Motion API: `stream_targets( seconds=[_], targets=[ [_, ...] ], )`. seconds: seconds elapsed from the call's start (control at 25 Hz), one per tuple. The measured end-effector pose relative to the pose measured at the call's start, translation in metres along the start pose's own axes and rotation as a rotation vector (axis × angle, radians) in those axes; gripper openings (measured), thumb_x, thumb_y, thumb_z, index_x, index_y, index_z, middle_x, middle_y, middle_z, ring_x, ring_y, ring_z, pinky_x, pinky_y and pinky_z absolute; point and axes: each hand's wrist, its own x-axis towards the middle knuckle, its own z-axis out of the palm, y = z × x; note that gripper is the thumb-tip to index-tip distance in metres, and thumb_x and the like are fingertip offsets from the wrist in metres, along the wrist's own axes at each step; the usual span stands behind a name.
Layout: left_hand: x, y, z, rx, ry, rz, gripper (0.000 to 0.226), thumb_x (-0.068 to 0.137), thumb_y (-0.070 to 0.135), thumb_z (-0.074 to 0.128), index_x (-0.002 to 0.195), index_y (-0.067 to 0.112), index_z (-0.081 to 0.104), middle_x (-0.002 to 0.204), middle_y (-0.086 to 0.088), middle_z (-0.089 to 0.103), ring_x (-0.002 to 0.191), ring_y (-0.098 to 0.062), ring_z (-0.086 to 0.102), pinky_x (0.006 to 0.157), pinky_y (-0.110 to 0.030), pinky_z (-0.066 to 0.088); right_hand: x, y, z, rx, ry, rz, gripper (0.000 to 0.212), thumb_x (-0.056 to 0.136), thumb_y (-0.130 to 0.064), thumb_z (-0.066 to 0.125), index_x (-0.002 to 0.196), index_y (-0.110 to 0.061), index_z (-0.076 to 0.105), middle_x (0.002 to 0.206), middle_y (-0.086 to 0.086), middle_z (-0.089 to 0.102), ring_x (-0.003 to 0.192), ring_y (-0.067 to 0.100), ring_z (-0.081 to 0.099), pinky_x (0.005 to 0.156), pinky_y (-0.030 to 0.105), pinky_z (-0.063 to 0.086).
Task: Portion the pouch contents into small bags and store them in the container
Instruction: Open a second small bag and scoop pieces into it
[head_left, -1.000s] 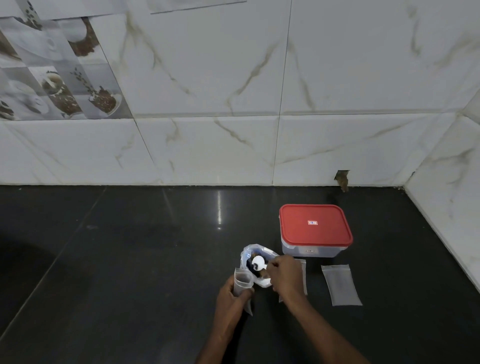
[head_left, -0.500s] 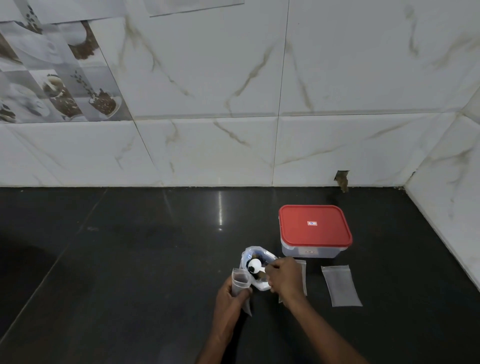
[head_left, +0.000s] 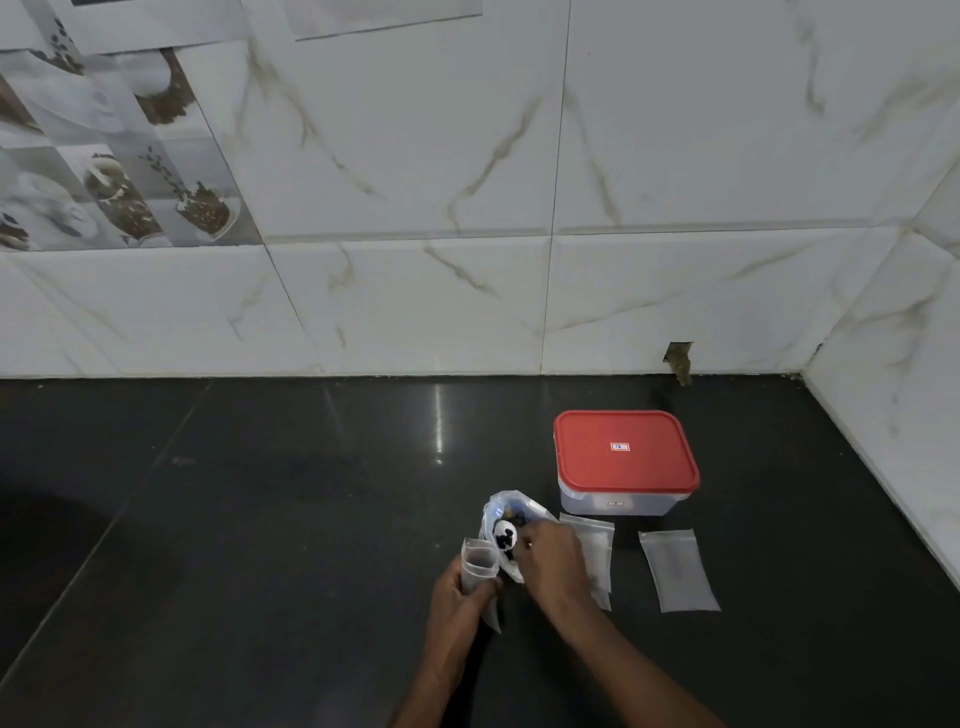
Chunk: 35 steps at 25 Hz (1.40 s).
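Note:
On the black counter stands an open clear pouch (head_left: 506, 512) with dark contents. My right hand (head_left: 553, 558) pinches a small white spoon (head_left: 505, 532) whose bowl sits at the pouch mouth with dark bits on it. My left hand (head_left: 460, 597) grips a small clear bag (head_left: 478, 564) upright with its mouth open, just left of the pouch. Two more small bags lie flat: one (head_left: 597, 545) partly under my right hand, the other (head_left: 678, 569) further right. Behind them is the container (head_left: 626, 460), its red lid on.
A white marble-tiled wall (head_left: 519, 208) runs along the back of the counter (head_left: 260, 519) and turns forward at the right corner (head_left: 883, 415). A small dark hole (head_left: 679, 358) shows at the wall base behind the container.
The spoon has dipped lower into the pouch mouth and now carries dark bits. My left hand with the small bag stays about where it was.

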Motion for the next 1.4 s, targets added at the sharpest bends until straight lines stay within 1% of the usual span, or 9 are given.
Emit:
stream_targets(
  seconds=[0.08, 0.24, 0.44, 0.52, 0.72, 1.04, 1.16, 1.28, 1.4],
  targets=[
    [0.006, -0.007, -0.006, 0.041, 0.023, -0.016, 0.025, 0.078, 0.009, 0.064, 0.099, 0.01, 0.075, 0.092, -0.013, 0.078, 0.085, -0.018, 0.072, 0.071, -0.023, 0.056, 0.006, 0.007, -0.006, 0.159, 0.016, 0.062, 0.021, 0.077, -0.011, 0.053, 0.06, -0.006, 0.063, 0.066, 0.01, 0.069, 0.064, 0.024, 0.064, 0.056, 0.035, 0.047],
    [0.012, -0.014, -0.012, 0.102, 0.05, -0.032, 0.03, 0.073, 0.011, 0.067, 0.103, 0.012, 0.074, 0.097, -0.012, 0.078, 0.09, -0.02, 0.072, 0.078, -0.027, 0.057, 0.004, 0.015, -0.024, 0.358, 0.056, 0.131, 0.021, 0.074, -0.006, 0.058, 0.056, -0.005, 0.067, 0.05, 0.008, 0.064, 0.049, 0.024, 0.064, 0.05, 0.044, 0.055],
    [0.013, -0.015, -0.009, 0.151, 0.054, -0.032, 0.032, 0.074, 0.021, 0.072, 0.106, 0.018, 0.073, 0.098, -0.003, 0.079, 0.093, -0.016, 0.074, 0.079, -0.027, 0.057, -0.021, 0.012, -0.054, 0.647, 0.064, 0.064, 0.024, 0.084, -0.002, 0.061, 0.062, -0.006, 0.07, 0.043, -0.001, 0.058, 0.036, 0.01, 0.05, 0.04, 0.024, 0.044],
    [0.012, -0.014, -0.007, 0.175, 0.051, -0.042, 0.037, 0.073, 0.032, 0.074, 0.109, 0.022, 0.072, 0.101, 0.001, 0.079, 0.097, -0.015, 0.074, 0.086, -0.034, 0.058, -0.034, 0.01, -0.053, 0.564, 0.154, -0.117, 0.02, 0.083, -0.005, 0.062, 0.065, -0.008, 0.069, 0.047, 0.0, 0.058, 0.039, 0.007, 0.047, 0.043, 0.024, 0.043],
    [0.013, -0.014, -0.006, 0.192, 0.05, -0.079, 0.034, 0.078, 0.04, 0.076, 0.109, 0.027, 0.072, 0.1, 0.001, 0.079, 0.097, -0.016, 0.075, 0.091, -0.045, 0.059, -0.057, 0.028, -0.011, -0.215, 0.347, -0.65, 0.02, 0.073, -0.015, 0.068, 0.092, -0.017, 0.07, 0.083, 0.0, 0.066, 0.056, 0.017, 0.061, 0.05, 0.03, 0.052],
    [0.017, -0.024, -0.01, 0.205, 0.054, -0.076, 0.034, 0.079, 0.034, 0.078, 0.113, 0.031, 0.071, 0.105, 0.002, 0.078, 0.1, -0.017, 0.075, 0.094, -0.051, 0.057, -0.058, 0.044, -0.006, -0.272, 0.503, -0.8, 0.029, 0.083, -0.014, 0.055, 0.105, -0.008, 0.072, 0.093, 0.004, 0.071, 0.074, 0.018, 0.067, 0.056, 0.028, 0.055],
    [0.019, -0.022, -0.008, 0.179, 0.042, -0.06, 0.04, 0.074, 0.037, 0.081, 0.112, 0.027, 0.072, 0.105, 0.002, 0.078, 0.101, -0.017, 0.074, 0.094, -0.049, 0.057, -0.049, 0.041, -0.012, -0.081, 0.447, -0.548, 0.022, 0.085, -0.017, 0.057, 0.101, -0.016, 0.072, 0.086, 0.0, 0.068, 0.068, 0.016, 0.064, 0.05, 0.026, 0.051],
    [0.017, -0.022, -0.011, 0.162, 0.079, -0.042, 0.05, 0.067, 0.035, 0.085, 0.113, 0.023, 0.07, 0.105, 0.006, 0.078, 0.101, -0.013, 0.074, 0.091, -0.039, 0.058, -0.029, 0.042, -0.026, 0.119, 0.237, -0.167, 0.015, 0.091, -0.02, 0.059, 0.094, -0.018, 0.074, 0.086, 0.002, 0.069, 0.08, 0.019, 0.066, 0.066, 0.03, 0.048],
    [0.013, -0.024, -0.018, 0.156, 0.063, -0.008, 0.034, 0.083, 0.008, 0.078, 0.114, 0.02, 0.071, 0.107, 0.004, 0.079, 0.103, -0.015, 0.073, 0.089, -0.033, 0.057, -0.024, 0.039, -0.039, -0.062, 0.107, -0.152, 0.026, 0.096, -0.036, 0.051, 0.111, -0.021, 0.067, 0.106, 0.003, 0.064, 0.094, 0.021, 0.065, 0.071, 0.03, 0.046]
  ],
)
